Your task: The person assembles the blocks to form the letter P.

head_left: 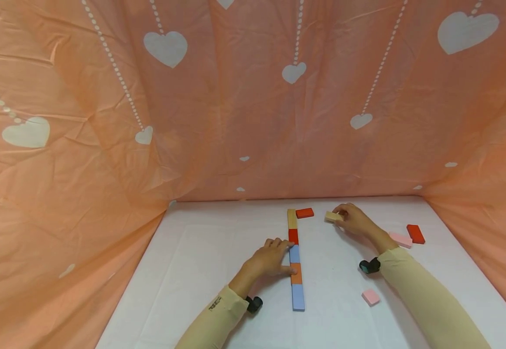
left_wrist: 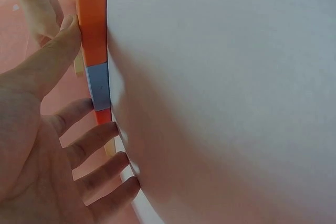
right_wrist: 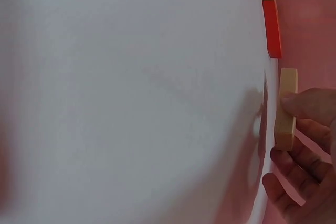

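A straight row of flat blocks runs down the white table: a plain wooden block [head_left: 292,220] at the far end, then a red block [head_left: 293,237], a blue block [head_left: 294,254], an orange block [head_left: 296,277] and another blue block [head_left: 298,297]. My left hand [head_left: 270,258] lies along the row's left side, fingers spread, its thumb against the orange block and its index finger by the red-blue joint. Another red block [head_left: 305,213] extends rightward from the far end. To its right, my right hand [head_left: 355,220] pinches a plain wooden block [right_wrist: 286,111] between thumb and fingers.
On the right side lie a pink block [head_left: 400,239], a red block [head_left: 416,234] beside it, and a smaller pink block [head_left: 371,297] nearer the front. An orange cloth [head_left: 253,121] with white hearts hangs behind the table [head_left: 218,232] and along both sides.
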Action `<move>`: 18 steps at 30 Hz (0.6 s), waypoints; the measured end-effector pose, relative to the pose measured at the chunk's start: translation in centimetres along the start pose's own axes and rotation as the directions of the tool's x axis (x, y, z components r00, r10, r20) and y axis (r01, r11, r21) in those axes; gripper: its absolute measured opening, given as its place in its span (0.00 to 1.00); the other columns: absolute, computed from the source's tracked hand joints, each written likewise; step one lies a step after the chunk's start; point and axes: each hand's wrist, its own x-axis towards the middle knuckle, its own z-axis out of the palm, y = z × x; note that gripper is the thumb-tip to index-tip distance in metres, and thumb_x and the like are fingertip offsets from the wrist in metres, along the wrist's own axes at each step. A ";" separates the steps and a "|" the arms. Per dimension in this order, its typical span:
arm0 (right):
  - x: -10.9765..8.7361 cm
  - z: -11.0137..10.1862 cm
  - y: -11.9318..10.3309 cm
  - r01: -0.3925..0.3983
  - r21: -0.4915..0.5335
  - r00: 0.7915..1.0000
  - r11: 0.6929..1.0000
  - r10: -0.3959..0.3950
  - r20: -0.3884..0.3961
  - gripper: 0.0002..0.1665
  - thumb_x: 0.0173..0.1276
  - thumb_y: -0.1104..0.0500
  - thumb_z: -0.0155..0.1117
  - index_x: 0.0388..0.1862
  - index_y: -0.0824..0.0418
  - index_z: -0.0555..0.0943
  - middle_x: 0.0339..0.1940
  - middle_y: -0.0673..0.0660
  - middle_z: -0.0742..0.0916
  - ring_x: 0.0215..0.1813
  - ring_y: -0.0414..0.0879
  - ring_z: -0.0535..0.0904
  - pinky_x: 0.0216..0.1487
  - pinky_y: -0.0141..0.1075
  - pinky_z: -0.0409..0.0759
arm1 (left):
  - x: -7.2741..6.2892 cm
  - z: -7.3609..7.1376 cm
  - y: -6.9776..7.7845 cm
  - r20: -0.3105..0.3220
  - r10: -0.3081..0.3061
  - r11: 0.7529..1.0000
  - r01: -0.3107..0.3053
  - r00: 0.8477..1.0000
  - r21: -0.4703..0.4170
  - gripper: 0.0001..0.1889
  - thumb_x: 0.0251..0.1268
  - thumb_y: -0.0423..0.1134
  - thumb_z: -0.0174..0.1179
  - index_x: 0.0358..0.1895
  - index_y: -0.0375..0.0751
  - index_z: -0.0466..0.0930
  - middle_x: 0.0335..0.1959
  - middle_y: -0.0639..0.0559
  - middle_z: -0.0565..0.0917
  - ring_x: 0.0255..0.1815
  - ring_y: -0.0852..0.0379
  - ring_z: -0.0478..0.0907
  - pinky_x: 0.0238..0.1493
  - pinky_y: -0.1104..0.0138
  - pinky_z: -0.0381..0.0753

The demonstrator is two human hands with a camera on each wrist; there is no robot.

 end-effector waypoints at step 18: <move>2.3 1.8 -0.8 -0.077 0.055 0.996 0.996 0.074 0.046 0.17 0.74 0.65 0.70 0.57 0.72 0.82 0.50 0.67 0.82 0.49 0.58 0.77 0.53 0.48 0.77 | 0.3 0.1 0.1 0.002 -0.003 1.000 0.003 1.000 0.025 0.44 0.67 0.63 0.72 0.81 0.51 0.67 0.70 0.46 0.75 0.72 0.45 0.70 0.69 0.52 0.80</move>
